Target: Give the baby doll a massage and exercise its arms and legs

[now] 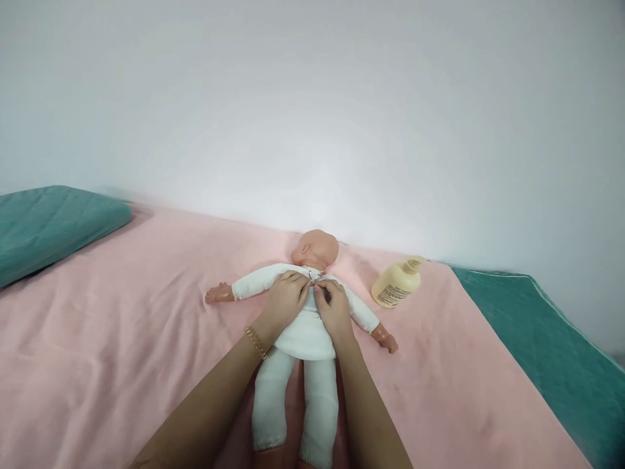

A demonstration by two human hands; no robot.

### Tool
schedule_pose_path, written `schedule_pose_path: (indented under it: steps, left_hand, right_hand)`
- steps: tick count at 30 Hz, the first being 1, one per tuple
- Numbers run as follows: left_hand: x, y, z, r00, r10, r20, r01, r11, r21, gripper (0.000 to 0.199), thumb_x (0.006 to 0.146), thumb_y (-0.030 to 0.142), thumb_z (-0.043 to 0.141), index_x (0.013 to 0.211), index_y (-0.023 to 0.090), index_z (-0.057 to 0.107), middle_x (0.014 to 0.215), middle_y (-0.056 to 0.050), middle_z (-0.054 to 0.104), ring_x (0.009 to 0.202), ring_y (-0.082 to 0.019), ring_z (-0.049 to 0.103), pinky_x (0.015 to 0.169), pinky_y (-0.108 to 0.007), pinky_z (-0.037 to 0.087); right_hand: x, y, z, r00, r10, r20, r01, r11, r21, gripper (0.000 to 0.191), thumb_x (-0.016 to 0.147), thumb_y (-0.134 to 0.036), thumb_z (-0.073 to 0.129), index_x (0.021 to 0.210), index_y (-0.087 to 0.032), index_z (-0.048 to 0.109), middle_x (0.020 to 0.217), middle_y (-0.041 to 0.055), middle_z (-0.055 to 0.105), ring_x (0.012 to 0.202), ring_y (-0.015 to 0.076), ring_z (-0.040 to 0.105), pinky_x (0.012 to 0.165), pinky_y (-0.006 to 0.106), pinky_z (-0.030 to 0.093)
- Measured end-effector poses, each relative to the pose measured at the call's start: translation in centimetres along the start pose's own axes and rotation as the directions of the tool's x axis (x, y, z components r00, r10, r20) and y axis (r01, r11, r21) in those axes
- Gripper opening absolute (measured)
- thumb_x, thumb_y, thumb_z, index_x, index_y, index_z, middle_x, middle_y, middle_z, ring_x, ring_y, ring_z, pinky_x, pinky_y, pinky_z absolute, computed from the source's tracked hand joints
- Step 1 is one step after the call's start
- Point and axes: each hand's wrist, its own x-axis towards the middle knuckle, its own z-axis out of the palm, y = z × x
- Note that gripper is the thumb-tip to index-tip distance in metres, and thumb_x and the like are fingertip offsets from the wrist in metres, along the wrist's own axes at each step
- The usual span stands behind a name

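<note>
A baby doll (pixel 307 335) with a white cloth body lies stretched out on a pink blanket, arms spread and its bald head turned toward the left. My left hand (pixel 288 296) rests on the doll's upper body, fingers curled and closed at the cloth near the middle line. Beside it, my right hand (pixel 334 303) is bent in the same way, its thumb and fingers closed at the cloth just below the neck. The tips of both hands almost meet there, next to a thin dark thread. What exactly the fingertips pinch is partly hidden.
To the right of the doll stands a pale yellow pump bottle (pixel 396 284), slightly tilted. The pink blanket (pixel 161 312) is wrinkled on the left. A green quilted pad (pixel 53 225) lies at far left, and green cloth (pixel 547 345) shows at right. A white wall (pixel 312 111) rises behind.
</note>
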Motion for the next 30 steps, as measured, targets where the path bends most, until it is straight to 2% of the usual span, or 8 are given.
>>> schedule_pose_path:
  steps: [4, 8, 14, 18, 23, 30]
  left_hand:
    - [0.15, -0.02, -0.06, 0.999, -0.015, 0.041, 0.015, 1.0, 0.005, 0.021, 0.094, 0.018, 0.046, 0.086, 0.018, 0.065, 0.093, -0.007, 0.072, 0.092, -0.026, 0.062, 0.083, -0.042, 0.047]
    - [0.18, 0.05, -0.16, 0.999, -0.016, 0.042, 0.016, 1.0, -0.003, 0.022, 0.094, 0.019, 0.045, 0.087, 0.017, 0.066, 0.092, -0.007, 0.072, 0.092, -0.026, 0.062, 0.084, -0.043, 0.047]
    - [-0.02, -0.11, -0.01, 0.997, 0.019, -0.069, -0.024, 0.998, -0.062, 0.023, 0.095, 0.02, 0.044, 0.097, 0.017, 0.067, 0.105, -0.008, 0.071, 0.102, -0.024, 0.061, 0.095, -0.044, 0.046]
    - [-0.06, -0.34, 0.11, 0.992, 0.032, -0.119, -0.037, 0.998, -0.047, 0.024, 0.095, 0.02, 0.046, 0.106, 0.018, 0.067, 0.114, -0.007, 0.069, 0.113, -0.025, 0.056, 0.101, -0.045, 0.043]
    - [0.03, -0.43, 0.28, 0.997, 0.011, -0.081, -0.011, 1.0, -0.007, 0.023, 0.095, 0.021, 0.047, 0.101, 0.018, 0.069, 0.11, -0.007, 0.071, 0.108, -0.025, 0.057, 0.1, -0.045, 0.044]
    - [0.11, -0.55, 0.37, 0.999, 0.004, -0.055, -0.002, 1.0, 0.023, 0.022, 0.094, 0.02, 0.048, 0.095, 0.017, 0.07, 0.107, -0.007, 0.071, 0.103, -0.025, 0.059, 0.097, -0.045, 0.045]
  right_hand:
    - [0.3, 0.02, 0.11, 0.999, 0.031, 0.025, -0.031, 0.999, -0.006, 0.019, 0.086, -0.026, 0.051, 0.077, -0.022, 0.067, 0.088, 0.0071, 0.071, 0.089, 0.025, 0.061, 0.086, 0.04, 0.045]
    - [0.18, -0.03, 0.07, 0.999, 0.035, 0.022, -0.035, 0.999, 0.011, 0.019, 0.087, -0.026, 0.051, 0.08, -0.021, 0.068, 0.09, 0.0072, 0.072, 0.091, 0.0247, 0.062, 0.088, 0.04, 0.044]
    - [-0.38, 0.05, -0.06, 0.999, -0.019, -0.046, 0.022, 0.998, 0.064, 0.022, 0.092, -0.029, 0.048, 0.097, -0.021, 0.069, 0.106, 0.0084, 0.07, 0.106, 0.0237, 0.059, 0.096, 0.04, 0.043]
    - [-0.39, 0.33, 0.05, 0.999, -0.043, -0.018, 0.044, 0.997, 0.067, 0.029, 0.095, -0.035, 0.046, 0.11, -0.02, 0.066, 0.12, 0.0106, 0.066, 0.118, 0.024, 0.055, 0.104, 0.042, 0.039]
    - [-0.12, 0.51, 0.24, 0.998, -0.034, 0.049, 0.033, 0.999, 0.016, 0.04, 0.1, -0.041, 0.035, 0.109, -0.019, 0.067, 0.113, 0.0113, 0.069, 0.112, 0.0252, 0.057, 0.101, 0.042, 0.039]
    - [-0.01, 0.37, 0.3, 0.997, -0.031, 0.068, 0.032, 0.999, -0.018, 0.043, 0.1, -0.044, 0.033, 0.102, -0.02, 0.069, 0.106, 0.0116, 0.071, 0.107, 0.026, 0.06, 0.097, 0.041, 0.041]
